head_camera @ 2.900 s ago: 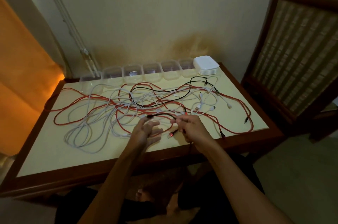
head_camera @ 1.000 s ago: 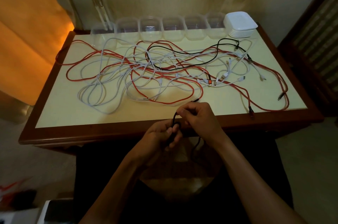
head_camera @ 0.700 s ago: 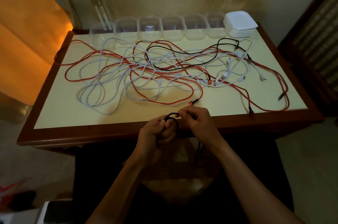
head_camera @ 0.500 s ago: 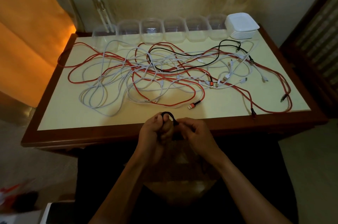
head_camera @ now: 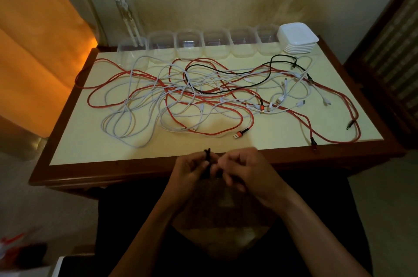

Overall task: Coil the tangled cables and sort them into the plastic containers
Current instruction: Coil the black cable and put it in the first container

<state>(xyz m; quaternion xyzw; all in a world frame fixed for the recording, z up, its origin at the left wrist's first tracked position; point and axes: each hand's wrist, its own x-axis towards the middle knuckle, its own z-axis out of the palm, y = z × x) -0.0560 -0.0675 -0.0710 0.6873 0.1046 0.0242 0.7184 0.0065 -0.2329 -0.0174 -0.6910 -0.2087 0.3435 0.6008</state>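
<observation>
- We count 6 clear plastic containers (head_camera: 188,44) in one row along the far edge of the table (head_camera: 67,141), w/ 1 stack of white lids (head_camera: 298,38) at the row's right end
- Cables on the table: a tangle of red cables (head_camera: 172,90) & white cables (head_camera: 117,123), too interlaced for an exact count; 1 black cable (head_camera: 226,72) runs across the middle toward the far right
- 1 red cable's orange plug (head_camera: 240,134) lies loose near the front edge, apart from both hands
- 2 hands in view, close together just over the table's near rim
- Left hand (head_camera: 190,170): fingers curled, gripping a small black cable bundle (head_camera: 207,159); the bundle pokes up out of the fist, a short dark loop above the fingers
- Right hand (head_camera: 244,170): fingers curled, tips meeting the bundle from its right side & pinching it; the exact contact is hard to see in the dim light
- The bundle sits between the 2 hands, nearer us than the tangle and apart from it
- Right of the table, 1 wooden chair (head_camera: 389,55) w/ a woven back; left, 1 orange curtain (head_camera: 34,39)
</observation>
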